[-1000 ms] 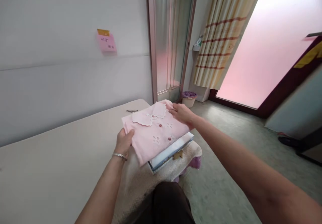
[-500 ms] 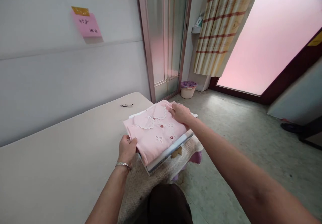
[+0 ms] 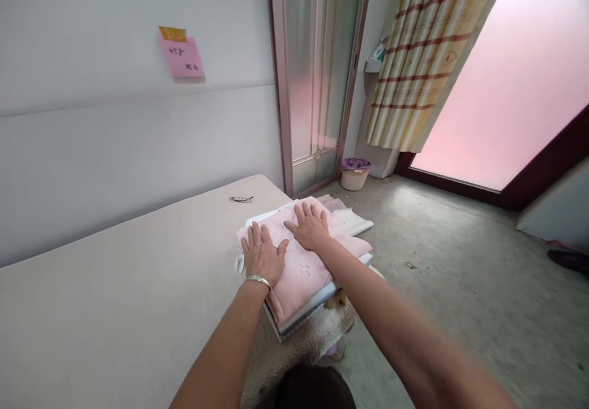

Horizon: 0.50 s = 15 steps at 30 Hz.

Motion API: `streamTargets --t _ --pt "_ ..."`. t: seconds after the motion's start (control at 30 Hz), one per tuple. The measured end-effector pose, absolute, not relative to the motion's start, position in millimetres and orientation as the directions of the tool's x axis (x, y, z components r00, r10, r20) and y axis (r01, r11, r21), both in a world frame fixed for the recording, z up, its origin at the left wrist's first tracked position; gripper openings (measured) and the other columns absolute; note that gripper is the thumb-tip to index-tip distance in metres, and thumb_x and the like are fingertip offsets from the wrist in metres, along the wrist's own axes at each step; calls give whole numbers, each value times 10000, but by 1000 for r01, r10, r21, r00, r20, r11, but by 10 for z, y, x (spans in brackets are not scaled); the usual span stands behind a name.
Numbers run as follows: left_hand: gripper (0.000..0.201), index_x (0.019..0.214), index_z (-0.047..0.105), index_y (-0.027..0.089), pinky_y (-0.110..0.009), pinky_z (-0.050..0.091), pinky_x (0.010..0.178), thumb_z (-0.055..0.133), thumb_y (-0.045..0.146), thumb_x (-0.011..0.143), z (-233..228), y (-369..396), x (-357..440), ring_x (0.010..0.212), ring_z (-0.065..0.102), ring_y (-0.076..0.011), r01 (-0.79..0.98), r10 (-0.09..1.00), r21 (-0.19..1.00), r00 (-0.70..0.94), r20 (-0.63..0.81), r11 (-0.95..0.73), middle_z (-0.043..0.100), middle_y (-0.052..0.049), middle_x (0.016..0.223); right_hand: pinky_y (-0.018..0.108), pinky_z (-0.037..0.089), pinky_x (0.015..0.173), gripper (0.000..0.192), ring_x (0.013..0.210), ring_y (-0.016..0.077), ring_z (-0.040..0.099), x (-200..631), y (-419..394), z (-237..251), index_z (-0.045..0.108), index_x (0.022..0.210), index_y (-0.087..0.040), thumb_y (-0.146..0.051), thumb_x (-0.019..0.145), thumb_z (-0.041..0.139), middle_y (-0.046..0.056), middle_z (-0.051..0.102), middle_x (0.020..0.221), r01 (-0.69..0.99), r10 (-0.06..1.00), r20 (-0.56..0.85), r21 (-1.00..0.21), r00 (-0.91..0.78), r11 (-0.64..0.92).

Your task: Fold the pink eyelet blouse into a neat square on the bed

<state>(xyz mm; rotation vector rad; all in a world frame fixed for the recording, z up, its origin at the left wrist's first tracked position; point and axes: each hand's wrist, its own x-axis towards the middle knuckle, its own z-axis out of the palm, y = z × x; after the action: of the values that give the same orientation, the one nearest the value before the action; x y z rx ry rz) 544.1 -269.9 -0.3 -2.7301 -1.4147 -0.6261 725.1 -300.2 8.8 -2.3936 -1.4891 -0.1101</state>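
In the head view, both hands lie flat, palms down, on a folded pale pink garment with small embroidered flowers (image 3: 301, 268). The left hand (image 3: 263, 253), with a silver bangle at its wrist (image 3: 258, 280), presses the near-left part of the pink garment, its fingers spread and straight, holding nothing. The right hand (image 3: 310, 227) rests just beside it on the far part, fingers likewise splayed and gripping nothing. The pink garment tops a stack of folded white and light blue clothes (image 3: 322, 292), which sits on a beige knitted cloth (image 3: 299, 344) at the right end of a long cream table (image 3: 115, 286). A small dark clip (image 3: 241, 199) lies on the table beyond the pink garment.
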Motion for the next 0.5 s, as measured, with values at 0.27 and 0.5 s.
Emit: streamTargets --t 0.27,0.5 --pt "854 1541 317 44 -651 183 1172 380 658 952 -575 -2500 5552 1505 177 -435 806 806 134 533 258 -576 209 -284 1627 632 106 1171 784 1520 357 88 7319 -2875 -379 191 1612 -300 -742 966 236 61 80 1693 830 860 77 -317 505 -459" --pt "660 1512 384 85 -532 304 1169 332 517 1015 -63 -2619 4838 1493 284 -337 740 801 310 571 180 -597 318 -235 1603 582 242 1136 656 1477 355 226 7040 -3270 353 273 1578 -212 -545 1022 372 147 257 1635 853 894 48 -325 445 -407"
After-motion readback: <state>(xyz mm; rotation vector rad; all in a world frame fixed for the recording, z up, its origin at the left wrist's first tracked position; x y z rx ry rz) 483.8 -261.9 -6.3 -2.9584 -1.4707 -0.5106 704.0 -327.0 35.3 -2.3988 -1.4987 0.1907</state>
